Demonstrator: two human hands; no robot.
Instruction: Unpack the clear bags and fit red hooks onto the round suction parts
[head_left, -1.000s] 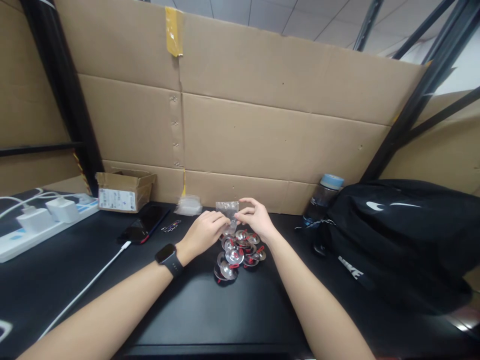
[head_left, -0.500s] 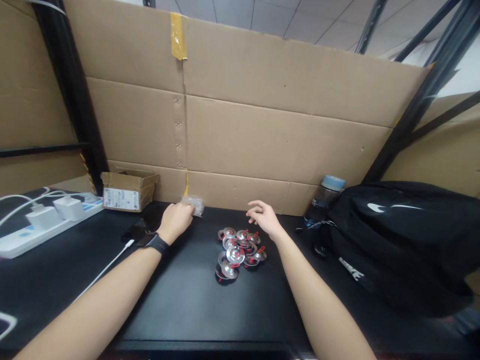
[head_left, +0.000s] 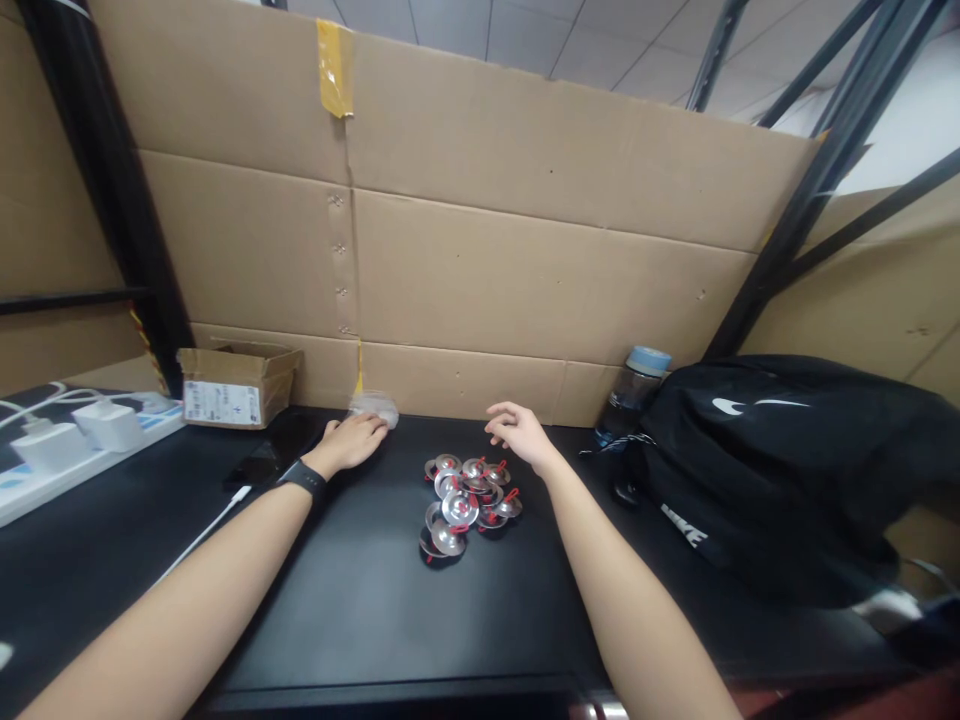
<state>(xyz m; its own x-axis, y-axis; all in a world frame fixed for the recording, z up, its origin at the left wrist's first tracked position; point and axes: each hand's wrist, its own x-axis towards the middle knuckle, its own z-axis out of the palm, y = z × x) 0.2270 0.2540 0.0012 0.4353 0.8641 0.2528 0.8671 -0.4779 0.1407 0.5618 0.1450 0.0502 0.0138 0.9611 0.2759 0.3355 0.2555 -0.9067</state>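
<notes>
Near the back of the black tabletop, my left hand (head_left: pixel 352 442) lies with its fingers stretched out, touching the near side of a clear plastic bag (head_left: pixel 379 407). Its palm faces down and grips nothing. My right hand (head_left: pixel 519 434) hovers past the far right side of a pile of small silver finger cymbals (head_left: pixel 460 507) with red loops. Its fingers are loosely bent and apart, with nothing in them. Several cymbals overlap one another, some tilted, in the middle of the table. A black watch band circles my left wrist.
A cardboard box (head_left: pixel 238 385), a black phone (head_left: pixel 259 458) with a white cable (head_left: pixel 196 540), and a power strip (head_left: pixel 161 430) with chargers are at left. At right are a water bottle (head_left: pixel 630 395) and a black bag (head_left: pixel 780 480). A cardboard wall (head_left: pixel 540 290) closes the back.
My left hand has gone from closed fingers at the plastic bag to flat, stretched fingers. The view has swung slightly right. My right hand keeps its place beside the cymbals.
</notes>
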